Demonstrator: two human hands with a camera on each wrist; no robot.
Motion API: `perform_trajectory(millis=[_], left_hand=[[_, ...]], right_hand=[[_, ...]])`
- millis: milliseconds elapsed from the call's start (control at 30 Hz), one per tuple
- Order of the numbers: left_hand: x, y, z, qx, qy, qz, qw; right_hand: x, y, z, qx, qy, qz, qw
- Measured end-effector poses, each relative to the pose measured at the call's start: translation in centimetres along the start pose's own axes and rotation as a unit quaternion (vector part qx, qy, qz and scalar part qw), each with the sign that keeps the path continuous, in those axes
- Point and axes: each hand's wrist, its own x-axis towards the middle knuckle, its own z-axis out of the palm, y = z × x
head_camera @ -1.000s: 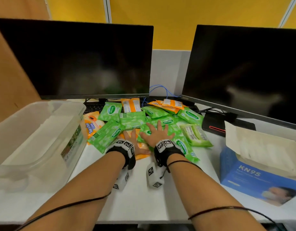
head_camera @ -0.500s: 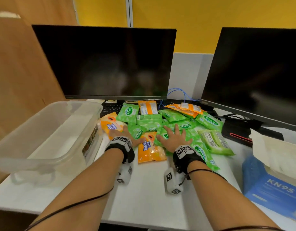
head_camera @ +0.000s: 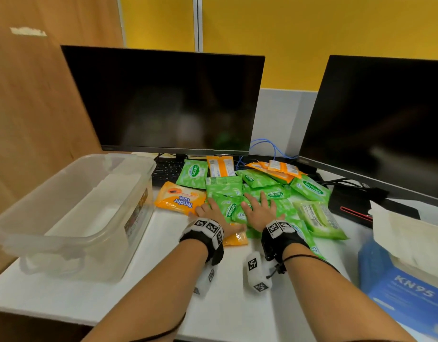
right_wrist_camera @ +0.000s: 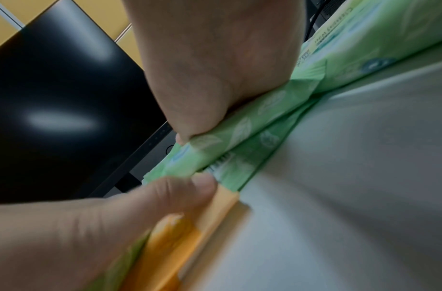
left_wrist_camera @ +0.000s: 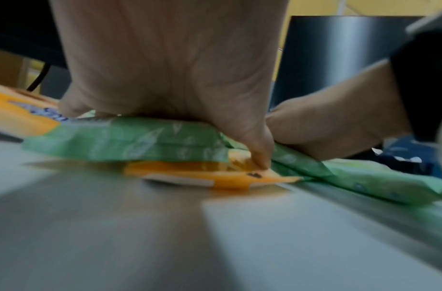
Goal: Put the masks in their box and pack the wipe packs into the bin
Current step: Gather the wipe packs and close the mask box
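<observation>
Hands cover green wipe packs; orange pack half hidden.

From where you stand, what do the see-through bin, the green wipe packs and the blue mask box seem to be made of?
The bin looks like rigid, frosted clear plastic: the desk shows through its walls. The green wipe packs seem to be thin, glossy plastic film, since they crease and catch the light under the left hand and right hand. The mask box is probably printed cardboard, going by its folded flap.
</observation>
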Motion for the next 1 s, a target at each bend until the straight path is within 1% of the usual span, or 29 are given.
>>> perform_trajectory(millis=[67,233,367,467,500,567,633,667,700,733,767,800,833,867,900,933,967,1000], left_hand=[[-0.5,-0.1,0.2,0.038,0.0,-0.001,0.999],[-1.5,-0.6,1.0,0.022,0.003,0.013,1.0],[-2.0,-0.8,1.3,0.021,0.018,0.01,1.0],[-2.5,-0.5,1.0,0.022,0.014,0.006,1.0],[-2.7,-0.5,0.8,0.023,0.011,0.01,1.0],[-3.3,-0.5,0.3,0.04,-0.008,0.02,0.999],[-3.8,0.0,-0.8,0.074,-0.036,0.018,0.996],[-4.0,0.1,-1.5,0.092,-0.034,0.018,0.995],[-4.6,0.7,-2.2,0.103,-0.015,0.032,0.994],[-5.1,1.6,-2.9,0.099,0.022,0.065,0.993],[-5.6,2.4,-3.2,0.083,0.059,0.115,0.988],[-6.0,3.3,-3.3,0.067,0.082,0.176,0.979],[-6.9,4.4,-3.2,0.064,0.077,0.24,0.966],[-7.8,5.3,-2.7,0.079,0.048,0.29,0.952],[-8.7,6.2,-2.0,0.1,0.007,0.321,0.942],[-9.5,7.0,-1.0,0.119,-0.031,0.329,0.936],[-10.1,7.7,-0.1,0.128,-0.053,0.329,0.934],[-10.6,8.2,0.8,0.122,-0.062,0.324,0.936]], right_hand=[[0.0,0.1,-0.1,0.009,-0.002,0.0,1.0],[-0.5,0.6,-0.2,0.011,-0.002,-0.003,1.0],[-1.1,0.8,-1.1,0.017,-0.04,-0.005,0.999],[-2.3,1.1,-2.8,0.026,-0.083,-0.026,0.996],[-3.0,1.0,-3.4,0.024,-0.084,-0.037,0.995],[-4.7,0.7,-4.7,0.035,-0.055,-0.063,0.996],[-6.8,0.7,-6.7,0.064,0.007,-0.095,0.993],[-7.8,0.5,-7.8,0.078,0.044,-0.114,0.989],[-8.9,0.7,-9.1,0.087,0.093,-0.129,0.983],[-10.2,1.2,-10.6,0.088,0.154,-0.133,0.975],[-11.5,1.8,-12.0,0.083,0.218,-0.12,0.965],[-12.6,2.5,-13.4,0.077,0.271,-0.092,0.955],[-13.6,3.6,-14.7,0.07,0.3,-0.052,0.95],[-14.5,4.9,-15.7,0.055,0.299,-0.002,0.953],[-15.1,6.3,-16.3,0.029,0.273,0.052,0.96],[-15.6,7.4,-16.6,-0.002,0.234,0.096,0.968],[-16.1,8.4,-16.6,-0.031,0.192,0.121,0.973],[-16.6,9.3,-16.4,-0.051,0.156,0.133,0.977]])
